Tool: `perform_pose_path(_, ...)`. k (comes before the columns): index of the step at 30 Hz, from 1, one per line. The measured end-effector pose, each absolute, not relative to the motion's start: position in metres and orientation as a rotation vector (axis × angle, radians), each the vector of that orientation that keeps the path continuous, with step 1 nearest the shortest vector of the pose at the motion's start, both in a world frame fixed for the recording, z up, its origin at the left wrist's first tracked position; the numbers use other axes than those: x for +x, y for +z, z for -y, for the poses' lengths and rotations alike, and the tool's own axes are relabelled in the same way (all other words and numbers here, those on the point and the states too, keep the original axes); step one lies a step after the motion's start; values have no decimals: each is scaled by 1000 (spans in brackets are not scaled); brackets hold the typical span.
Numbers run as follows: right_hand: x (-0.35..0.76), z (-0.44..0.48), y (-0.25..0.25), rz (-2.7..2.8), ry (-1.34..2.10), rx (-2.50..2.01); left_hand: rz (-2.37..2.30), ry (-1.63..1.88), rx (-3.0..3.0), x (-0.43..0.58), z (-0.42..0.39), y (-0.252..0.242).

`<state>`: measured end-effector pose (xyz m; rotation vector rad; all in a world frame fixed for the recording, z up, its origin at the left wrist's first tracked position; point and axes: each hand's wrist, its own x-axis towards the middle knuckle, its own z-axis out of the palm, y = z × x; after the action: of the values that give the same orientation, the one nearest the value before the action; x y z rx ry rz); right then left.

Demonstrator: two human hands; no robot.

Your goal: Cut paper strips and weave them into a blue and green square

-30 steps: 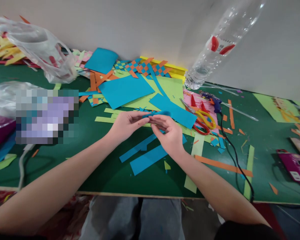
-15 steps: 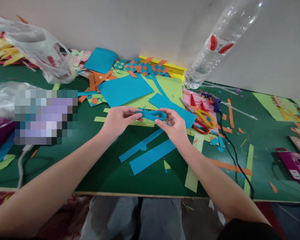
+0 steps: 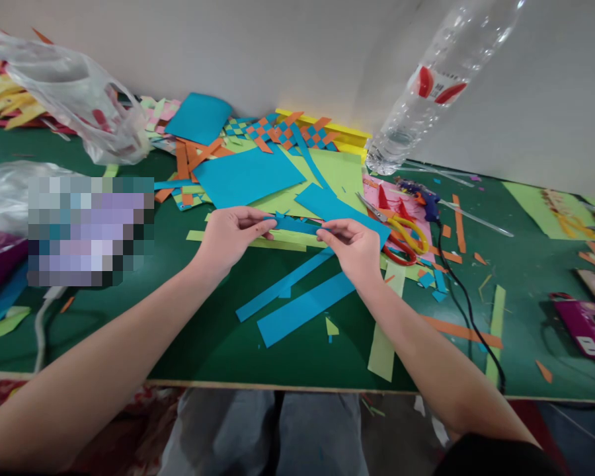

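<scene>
Over the middle of the green table (image 3: 218, 344) both my hands pinch a short blue paper strip (image 3: 297, 226), held nearly flat between them. My left hand (image 3: 233, 235) grips its left end with thumb and fingers closed. My right hand (image 3: 354, 246) grips its right end the same way. Just below the hands lie two loose blue strips, a narrow one (image 3: 282, 285) and a wider one (image 3: 305, 308). Behind the hands sit larger blue sheets (image 3: 248, 177) on light green paper (image 3: 340, 175).
Scissors with yellow and red handles (image 3: 401, 235) and a glue gun (image 3: 426, 201) with a black cord lie to the right. An empty plastic bottle (image 3: 426, 86) leans on the wall. Woven paper pieces (image 3: 287, 132), plastic bags (image 3: 74, 99) and orange and green strips are scattered around.
The blue strip was curled into a loop half a second ago; now it is pulled out flatter between my hands, which have moved slightly apart and up the table.
</scene>
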<state>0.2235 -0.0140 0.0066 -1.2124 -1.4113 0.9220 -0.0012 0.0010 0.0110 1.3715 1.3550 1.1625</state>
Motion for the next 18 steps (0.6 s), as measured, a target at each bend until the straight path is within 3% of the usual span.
perform_pose_path(18,225,13,9,1399,723,-1159,-1401,1071,1570,-5,0,16)
